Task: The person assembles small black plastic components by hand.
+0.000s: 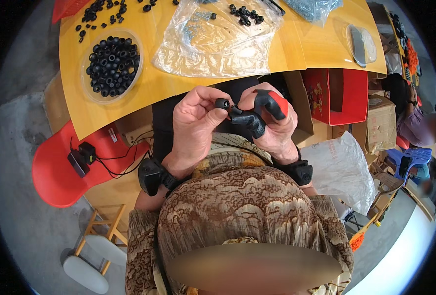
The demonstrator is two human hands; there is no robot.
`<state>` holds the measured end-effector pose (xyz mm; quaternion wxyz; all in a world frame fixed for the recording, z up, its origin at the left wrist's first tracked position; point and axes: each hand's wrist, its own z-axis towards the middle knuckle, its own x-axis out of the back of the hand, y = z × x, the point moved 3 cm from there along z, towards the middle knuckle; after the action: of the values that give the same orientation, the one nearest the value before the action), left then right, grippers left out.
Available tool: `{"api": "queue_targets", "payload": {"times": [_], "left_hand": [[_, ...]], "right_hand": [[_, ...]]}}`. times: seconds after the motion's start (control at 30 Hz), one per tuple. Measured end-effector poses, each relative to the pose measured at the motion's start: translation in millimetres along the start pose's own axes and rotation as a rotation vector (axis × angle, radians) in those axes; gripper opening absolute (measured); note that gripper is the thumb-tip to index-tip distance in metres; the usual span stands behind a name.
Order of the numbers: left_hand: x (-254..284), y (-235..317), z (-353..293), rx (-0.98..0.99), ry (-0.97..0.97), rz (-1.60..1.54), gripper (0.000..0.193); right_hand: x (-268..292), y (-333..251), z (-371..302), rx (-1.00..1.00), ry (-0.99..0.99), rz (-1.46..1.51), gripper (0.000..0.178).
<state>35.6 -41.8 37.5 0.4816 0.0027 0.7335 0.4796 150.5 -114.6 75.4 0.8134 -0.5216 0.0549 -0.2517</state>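
Close to my body, over the table's near edge, both hands meet. My left hand (198, 115) pinches a small black hollow cap (222, 103) between thumb and fingertips, its open end turned toward the right hand. My right hand (279, 125) is closed around a black angled plastic piece (247, 120), whose narrow end points at the cap. A curved black-and-red piece (272, 104) lies over the right index finger; whether it is a finger cover or part of the held object, I cannot tell. The cap and the angled piece are nearly touching.
A clear round bowl (84, 73) of black caps stands on the yellow table (296, 51). Beside it lies a clear plastic sheet (213, 61) with small black parts (246, 14). Below are a red stool (55, 169) with cables and a red box (348, 98). A person (415, 128) sits far right.
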Motion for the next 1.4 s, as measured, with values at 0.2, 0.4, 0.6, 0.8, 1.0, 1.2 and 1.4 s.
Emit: {"api": "queue_targets", "payload": {"times": [0.2, 0.4, 0.6, 0.8, 1.0, 1.2, 1.4], "left_hand": [[-2.6, 3.1, -0.7, -0.002, -0.025, 0.118, 0.018], [-4.6, 5.2, -0.8, -0.021, -0.053, 0.229, 0.017], [-9.2, 13.0, -0.6, -0.070, -0.088, 0.396, 0.015], [-11.4, 18.2, 1.9, -0.088, -0.159, 0.528, 0.015], [-9.6, 16.9, 2.4, -0.036, -0.189, 0.551, 0.015], [-8.5, 13.6, 6.1, 0.016, -0.168, 0.582, 0.013], [-10.8, 8.1, 4.9, -0.104, -0.146, 0.678, 0.011]], "right_hand": [[3.5, 3.0, -3.3, 0.062, 0.030, 0.020, 0.017], [6.5, 3.5, -3.8, 0.058, -0.014, 0.000, 0.016], [7.7, 0.1, -3.4, -0.085, -0.057, -0.003, 0.014], [10.2, 6.3, -7.0, -0.165, -0.071, 0.148, 0.014], [7.5, 13.1, -13.8, -0.446, 0.001, 0.516, 0.018], [9.4, 20.7, -14.8, -0.555, -0.026, 0.545, 0.015], [15.0, 22.4, -16.2, -0.540, -0.015, 0.462, 0.016]]}}
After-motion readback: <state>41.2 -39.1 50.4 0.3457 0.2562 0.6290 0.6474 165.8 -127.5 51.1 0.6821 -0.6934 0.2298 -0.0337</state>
